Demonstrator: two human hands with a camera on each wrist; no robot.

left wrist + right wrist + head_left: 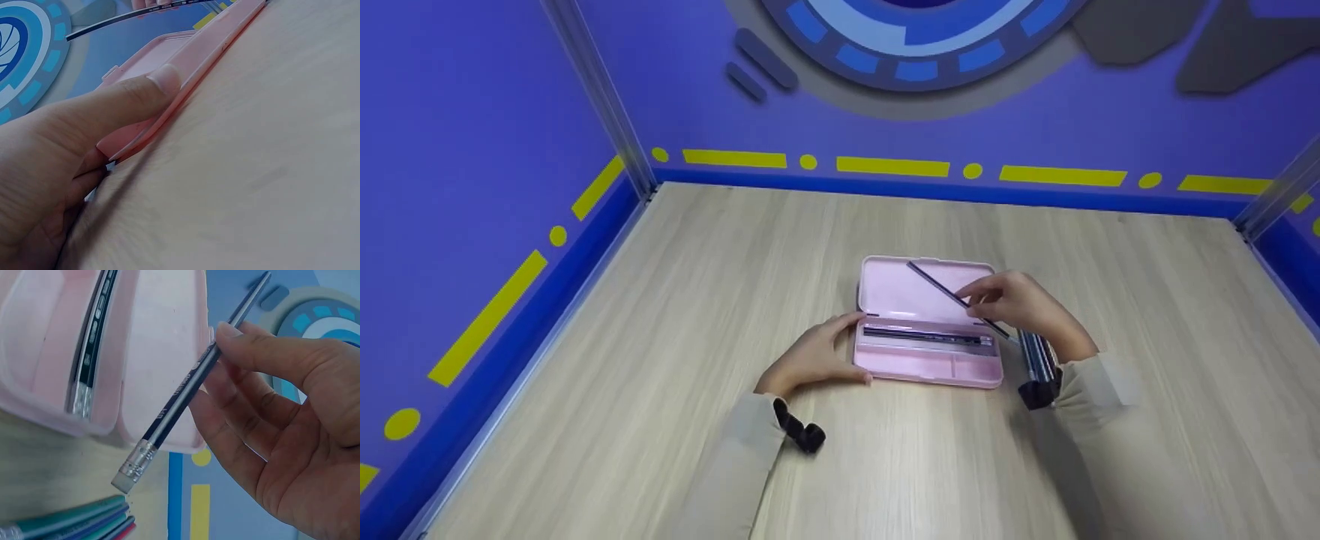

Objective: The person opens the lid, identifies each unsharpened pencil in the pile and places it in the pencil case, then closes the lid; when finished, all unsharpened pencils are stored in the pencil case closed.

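Blue walls (pixel 472 90) with yellow dashes stand around your wood-grain counter (pixel 660 337), where the pink case (pixel 907 366) lies open in front of you, its lid (pixel 885 289) tipped back on the far side. Pale lettering runs along the dark pencil (pixel 180 400) you hold, too blurred to read surely; the stored pencils (pixel 926 336) in the case's long upper compartment carry similar print. Your right hand (pixel 1020 300) pinches that pencil between thumb and fingertips, slanted above the case with its eraser end down and toward you. Your left hand (pixel 814 356) grips the case's left end, thumb and fingers parted around it. More pencils (pixel 1039 356) lie bunched just right of the case, partly under your right wrist.
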